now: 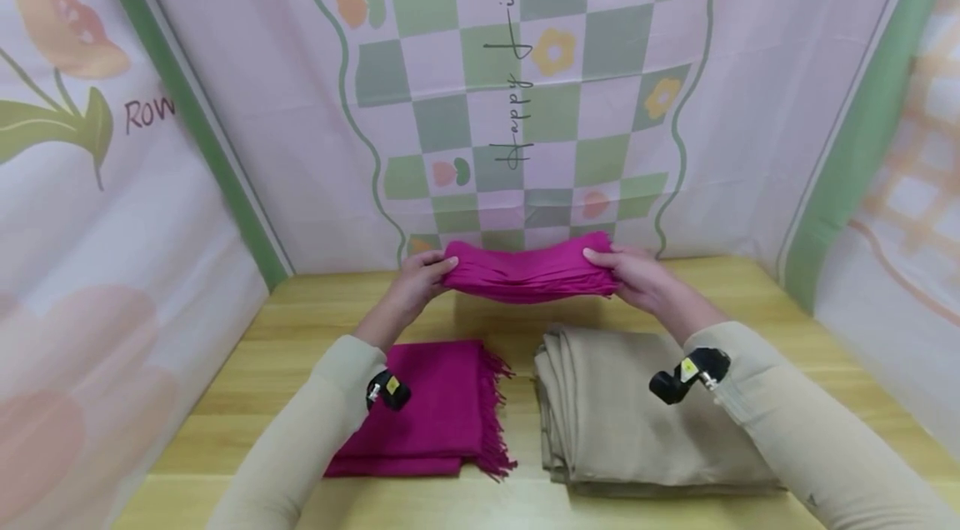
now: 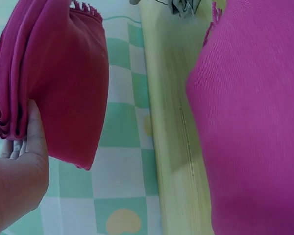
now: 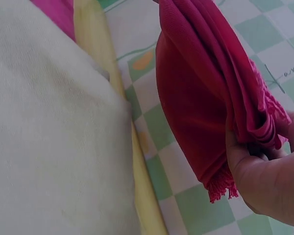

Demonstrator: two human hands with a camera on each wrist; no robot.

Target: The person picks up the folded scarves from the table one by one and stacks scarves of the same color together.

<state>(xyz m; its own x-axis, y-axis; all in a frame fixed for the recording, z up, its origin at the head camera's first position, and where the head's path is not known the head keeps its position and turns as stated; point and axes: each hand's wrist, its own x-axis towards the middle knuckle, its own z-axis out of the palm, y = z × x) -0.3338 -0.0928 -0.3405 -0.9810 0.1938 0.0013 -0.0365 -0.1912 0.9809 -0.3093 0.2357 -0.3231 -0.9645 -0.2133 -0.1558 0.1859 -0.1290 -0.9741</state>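
A magenta scarf [image 1: 528, 270], folded into a narrow layered bundle, is held up above the far part of the table. My left hand [image 1: 417, 284] grips its left end, thumb on the near side. At the other end, my right hand [image 1: 637, 276] holds it the same way. The bundle sags slightly between both hands. In the left wrist view, the folds of the scarf [image 2: 71, 93] lie between thumb and fingers. Fringe shows on the scarf [image 3: 196, 107] in the right wrist view, close to the right hand [image 3: 269, 181].
Below the left arm lies a second folded magenta scarf [image 1: 438, 405], its fringe facing right. A thick folded beige cloth [image 1: 645, 413] lies on the right, partly under the right forearm. Behind the wooden table [image 1: 345, 297] hangs a checkered curtain [image 1: 517, 113].
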